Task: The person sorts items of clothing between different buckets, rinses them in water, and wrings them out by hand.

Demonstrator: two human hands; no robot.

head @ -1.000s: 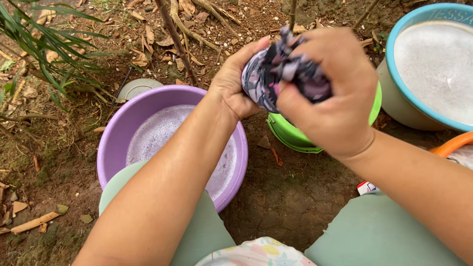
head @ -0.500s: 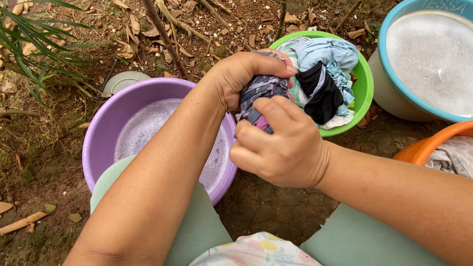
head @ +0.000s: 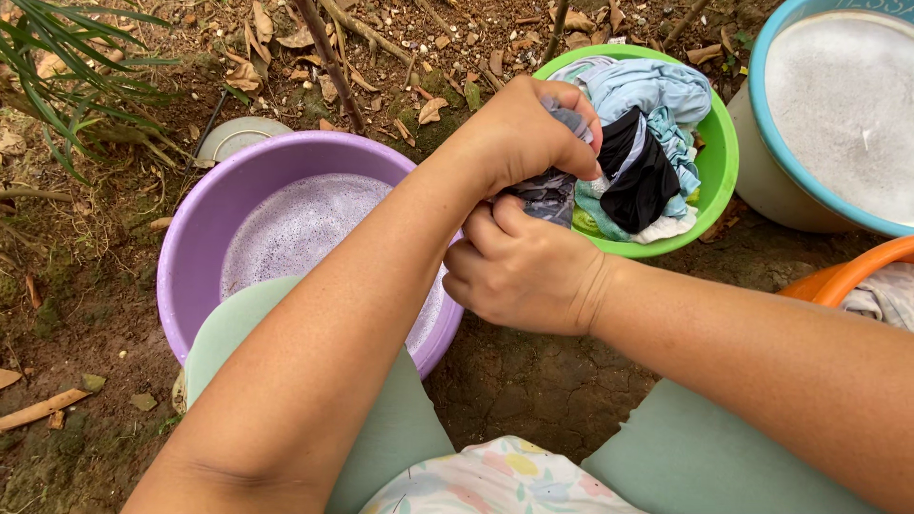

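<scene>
Two hands (head: 528,271) grip a wrung cloth (head: 552,186) between two basins — the soapy basin (head: 190,257) to its left, the laundry-filled basin (head: 719,167) just behind and right. Farther right of that basin stand a large tub (head: 762,181) and another basin (head: 838,276).

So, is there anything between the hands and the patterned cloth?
Nothing visible. The left hand and the right hand both grip the patterned cloth directly, twisted between them, at the near rim of the green basin of clothes.

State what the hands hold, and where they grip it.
Both hands, left and right, clench a wadded patterned cloth: left around its top, right around its bottom.
</scene>
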